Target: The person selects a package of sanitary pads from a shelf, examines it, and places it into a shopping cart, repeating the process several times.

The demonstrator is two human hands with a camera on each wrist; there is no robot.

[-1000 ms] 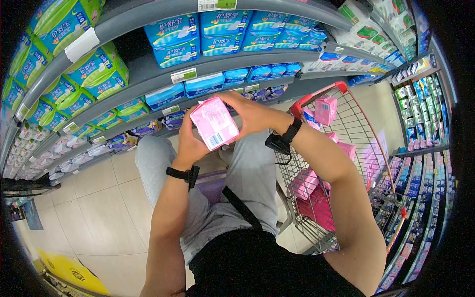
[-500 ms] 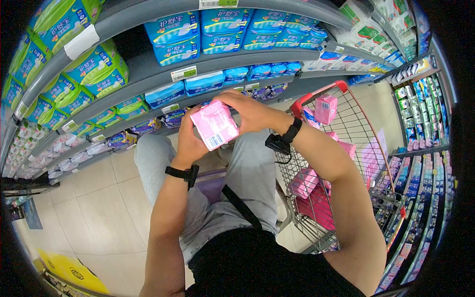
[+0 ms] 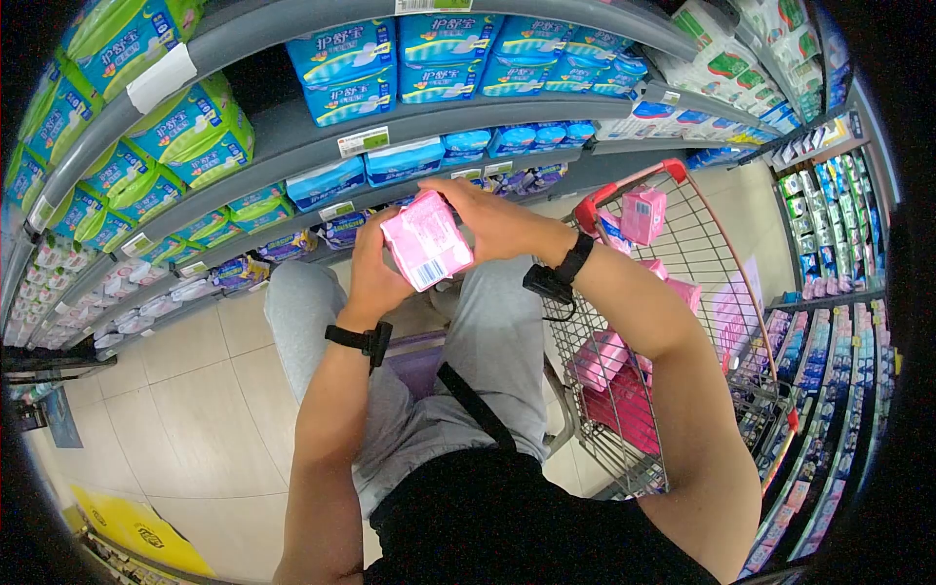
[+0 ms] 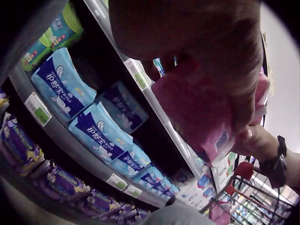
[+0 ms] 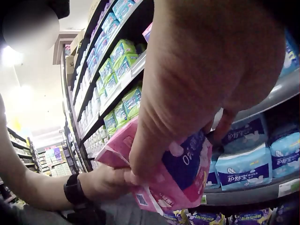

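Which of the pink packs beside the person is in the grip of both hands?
The pink pack between the left hand and right hand, in front of the shelves. The other pink packs are in the cart.

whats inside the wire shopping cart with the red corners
The metal wire shopping cart with red corners holds several pink plastic packages and a deep pink bundle. The person's right arm hides part of the inside, so anything behind it can't be seen.

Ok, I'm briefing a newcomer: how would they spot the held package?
Find the metal wire shopping cart with red trim, then look left. The left hand and right hand hold a boxy pink plastic package, barcode showing. Unlike the pink packages inside the cart, it's in hand.
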